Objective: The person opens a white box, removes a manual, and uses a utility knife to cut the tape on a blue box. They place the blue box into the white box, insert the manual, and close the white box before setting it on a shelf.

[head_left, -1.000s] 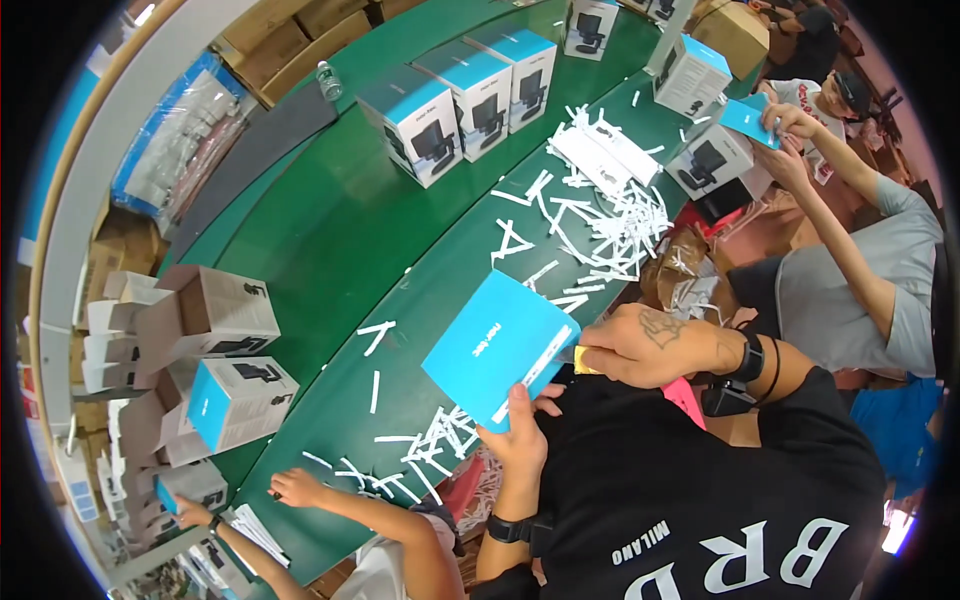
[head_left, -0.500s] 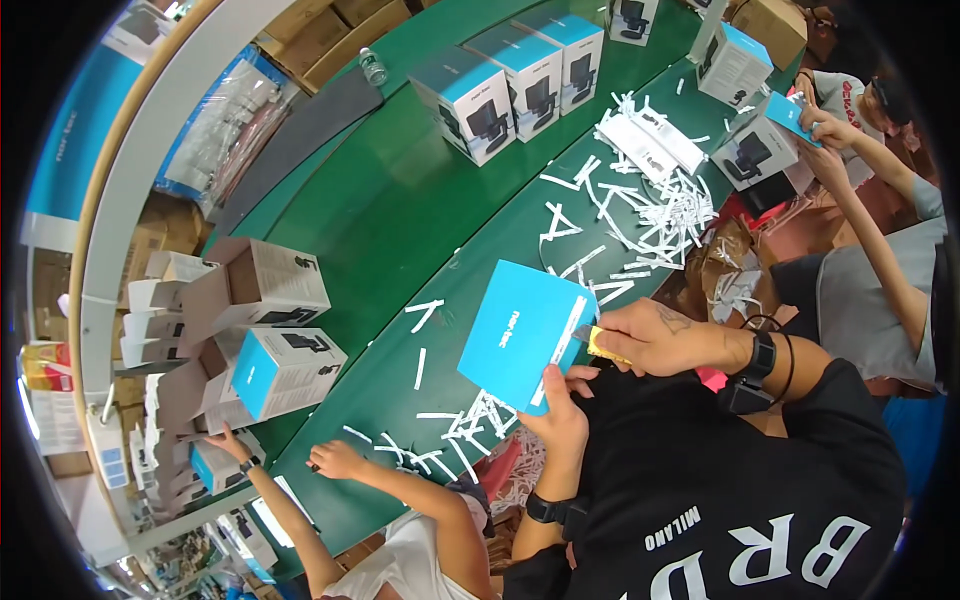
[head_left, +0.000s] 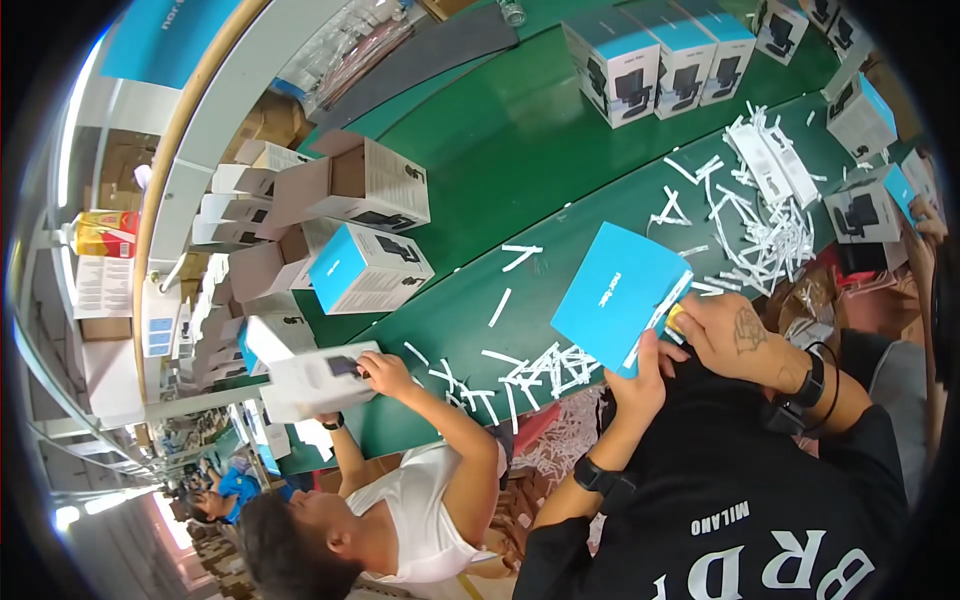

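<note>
A carton with a blue top face [head_left: 615,295] is tilted over the near edge of the green table. My left hand [head_left: 640,375] grips its near lower corner, thumb on the white edge strip and fingers beneath. At the carton's right edge, my right hand [head_left: 727,335] is closed around a small yellow-handled cutter [head_left: 676,318]. Most of the cutter is hidden by my fingers, and its tip cannot be made out. White paper strips [head_left: 550,370] lie scattered on the table just left of the carton.
Blue-topped chair cartons [head_left: 625,85] stand in a row at the back. More strips [head_left: 775,245] are heaped at right beside a flat white carton [head_left: 770,165]. At left, a co-worker's hand [head_left: 385,372] holds a white carton [head_left: 320,382] near open cartons [head_left: 345,180]. Another person's hand [head_left: 930,218] is at far right.
The view has swung left, so the table's things sit further right. The left co-worker has lifted a white carton. Both my hands stay at the same carton edge.
</note>
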Demonstrator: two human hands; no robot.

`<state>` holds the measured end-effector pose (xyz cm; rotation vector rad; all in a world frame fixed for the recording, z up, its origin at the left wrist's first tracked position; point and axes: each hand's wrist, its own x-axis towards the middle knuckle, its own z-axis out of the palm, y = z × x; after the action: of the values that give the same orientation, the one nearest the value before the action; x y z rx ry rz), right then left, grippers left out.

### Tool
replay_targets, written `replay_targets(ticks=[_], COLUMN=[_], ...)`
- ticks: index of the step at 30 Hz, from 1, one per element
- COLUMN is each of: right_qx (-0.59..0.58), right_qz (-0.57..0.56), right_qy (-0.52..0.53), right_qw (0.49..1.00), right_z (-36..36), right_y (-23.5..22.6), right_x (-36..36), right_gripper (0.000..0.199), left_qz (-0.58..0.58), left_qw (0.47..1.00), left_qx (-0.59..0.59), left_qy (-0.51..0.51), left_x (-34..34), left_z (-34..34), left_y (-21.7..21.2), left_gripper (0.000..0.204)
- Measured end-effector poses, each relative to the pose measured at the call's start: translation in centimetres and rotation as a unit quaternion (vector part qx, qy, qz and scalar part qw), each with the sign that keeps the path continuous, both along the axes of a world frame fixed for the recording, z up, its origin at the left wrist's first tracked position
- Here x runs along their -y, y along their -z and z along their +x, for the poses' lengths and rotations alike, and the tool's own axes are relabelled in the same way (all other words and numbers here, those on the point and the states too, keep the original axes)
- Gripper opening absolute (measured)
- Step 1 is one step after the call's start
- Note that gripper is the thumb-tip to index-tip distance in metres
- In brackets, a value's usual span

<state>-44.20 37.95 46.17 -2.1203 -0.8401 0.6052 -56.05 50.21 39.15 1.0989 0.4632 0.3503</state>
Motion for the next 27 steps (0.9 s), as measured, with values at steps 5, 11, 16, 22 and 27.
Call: replay_targets(ticks=[5, 11, 16, 22, 27], right_qx=[0.219, 0.169, -0.238, 0.174, 0.104], right_qz=[-0.038, 0.112, 0.22, -0.103, 0.109], right_qy=[-0.061, -0.046, -0.009, -0.143, -0.176], right_qw=[0.973, 0.978, 0.946, 0.969, 0.973], right_z=[0.9, 1.5, 6.7, 11.1, 7.5], right_y=[-2.1, 1.1, 1.1, 0.2, 0.4], right_x=[-2.3, -2.9, 6.5, 6.2, -0.5], right_gripper=[0.023, 0.026, 0.037, 0.061, 0.068], left_qz=[0.019, 0.03, -0.007, -0.034, 0.021], left_qw=[0.999, 0.999, 1.0, 0.993, 0.99], left_qx=[0.038, 0.025, 0.001, -0.108, -0.136], left_qy=[-0.012, -0.022, -0.026, -0.017, -0.037], left_x=[0.1, -0.6, -2.0, -3.7, -3.9], left_z=[0.0, 0.1, -0.3, -0.9, -1.6], left_y=[1.1, 0.3, -1.0, -3.3, -5.2], left_gripper=[0.019, 0.015, 0.013, 0.014, 0.015])
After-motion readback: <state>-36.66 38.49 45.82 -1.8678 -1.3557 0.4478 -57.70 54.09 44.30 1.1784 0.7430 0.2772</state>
